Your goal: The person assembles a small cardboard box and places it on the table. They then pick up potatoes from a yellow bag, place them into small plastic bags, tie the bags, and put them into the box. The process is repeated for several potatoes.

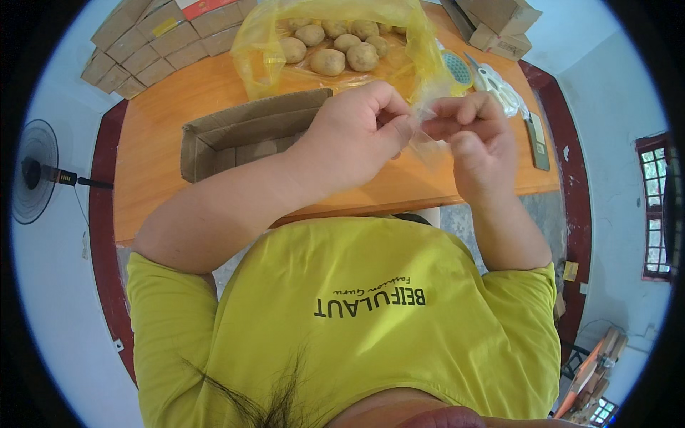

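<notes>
My left hand (364, 131) pinches a thin clear plastic piece (424, 140) between thumb and forefinger. Opposite it, the curled fingers of my right hand (481, 142) also hold the plastic; this spot is blurred. Whether it is a small bag or a strip of film I cannot tell. Partly behind my left hand and forearm, an open cardboard box (257, 120) stands on the wooden table (155, 144). Beyond both hands lies an open yellow plastic bag (254, 53) with several potatoes (327, 62) in it.
Right of the bag are a tape roll (457, 69) and white-handled scissors (495, 85). A flat phone-like device (537, 142) lies by the table's right edge. Cardboard boxes are stacked at the back left (171, 43), with more boxes (503, 27) at the back right. A fan (36, 171) is at far left.
</notes>
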Demonstrator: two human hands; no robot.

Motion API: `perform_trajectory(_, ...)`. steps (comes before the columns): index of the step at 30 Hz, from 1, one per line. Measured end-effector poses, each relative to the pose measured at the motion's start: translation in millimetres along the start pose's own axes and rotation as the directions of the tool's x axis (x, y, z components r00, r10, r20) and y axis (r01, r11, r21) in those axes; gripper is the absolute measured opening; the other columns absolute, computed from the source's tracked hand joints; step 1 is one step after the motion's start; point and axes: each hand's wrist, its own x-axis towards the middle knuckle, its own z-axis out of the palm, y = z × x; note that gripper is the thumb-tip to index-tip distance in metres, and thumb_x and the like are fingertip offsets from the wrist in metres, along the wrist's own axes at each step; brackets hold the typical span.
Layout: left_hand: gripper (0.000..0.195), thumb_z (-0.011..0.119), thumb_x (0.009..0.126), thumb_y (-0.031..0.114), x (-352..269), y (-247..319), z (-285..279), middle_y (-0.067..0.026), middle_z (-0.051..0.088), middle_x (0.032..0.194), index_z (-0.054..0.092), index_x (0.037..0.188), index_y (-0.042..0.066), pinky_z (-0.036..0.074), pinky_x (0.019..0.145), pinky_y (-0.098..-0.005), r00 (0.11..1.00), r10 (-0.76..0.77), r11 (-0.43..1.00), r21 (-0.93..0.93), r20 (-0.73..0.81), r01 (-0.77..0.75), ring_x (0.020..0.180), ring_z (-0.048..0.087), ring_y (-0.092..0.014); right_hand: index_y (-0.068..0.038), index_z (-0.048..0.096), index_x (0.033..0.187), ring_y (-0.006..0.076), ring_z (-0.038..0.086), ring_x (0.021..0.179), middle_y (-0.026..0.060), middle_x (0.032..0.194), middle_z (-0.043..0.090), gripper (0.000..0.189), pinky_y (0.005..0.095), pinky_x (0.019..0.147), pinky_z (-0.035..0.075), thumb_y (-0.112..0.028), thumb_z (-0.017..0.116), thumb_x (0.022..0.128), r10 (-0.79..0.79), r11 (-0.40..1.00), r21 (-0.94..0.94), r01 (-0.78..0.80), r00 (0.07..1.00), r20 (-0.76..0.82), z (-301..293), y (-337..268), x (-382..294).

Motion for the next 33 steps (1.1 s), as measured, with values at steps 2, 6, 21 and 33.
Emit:
perform_trajectory(2,0.012,0.057,0.096,0.015,-0.7,0.5,2.1,-0.0031,0.060,0.080,0.055,0.095,0.003,0.049,0.059,-0.0229,1.000,-0.003,0.999,-0.038,0.013,0.003,0.069,0.058,-0.008,-0.006,0.041,0.091,0.0148,0.062,0.089,0.0122,0.100,0.059,0.036,0.0277,0.074,0.053,-0.007,0.075,0.079,0.033,0.994,-0.103,-0.035,0.999,-0.019,4.0,0.5,-0.1)
perform_trajectory(6,0.014,0.056,0.096,0.016,-4.1,7.8,-3.1,-0.0047,0.061,0.082,0.053,0.097,0.002,0.050,0.059,-0.0232,0.999,-0.033,0.992,-0.120,0.030,0.037,0.069,0.061,-0.010,-0.005,0.041,0.091,0.0123,0.061,0.087,0.0083,0.092,0.059,0.028,0.0253,0.072,0.054,0.003,0.066,0.082,-0.059,0.953,-0.303,0.024,0.993,-0.105,3.2,8.7,-1.9)
perform_trajectory(21,0.012,0.057,0.095,0.015,-16.5,14.9,-16.7,-0.0056,0.061,0.079,0.054,0.096,0.003,0.050,0.054,-0.0228,0.996,-0.085,0.985,-0.150,-0.036,0.079,0.063,0.061,-0.011,-0.009,0.063,0.119,0.0243,0.061,0.063,0.0096,0.075,0.061,0.048,0.0322,0.054,0.050,0.008,0.059,0.074,-0.248,0.211,-0.796,0.567,0.819,0.517,2.7,-27.1,-5.1)
perform_trajectory(33,0.008,0.056,0.094,0.010,-28.6,2.3,-11.0,-0.0054,0.062,0.079,0.053,0.094,0.003,0.050,0.056,-0.0230,0.997,-0.053,0.986,-0.163,-0.061,0.043,0.064,0.061,-0.010,0.000,0.064,0.070,0.0316,0.058,0.053,0.0142,0.058,0.058,0.024,0.0369,0.049,0.046,-0.021,0.068,0.082,-0.062,0.267,-0.958,0.104,0.994,0.091,1.2,-27.2,0.9)
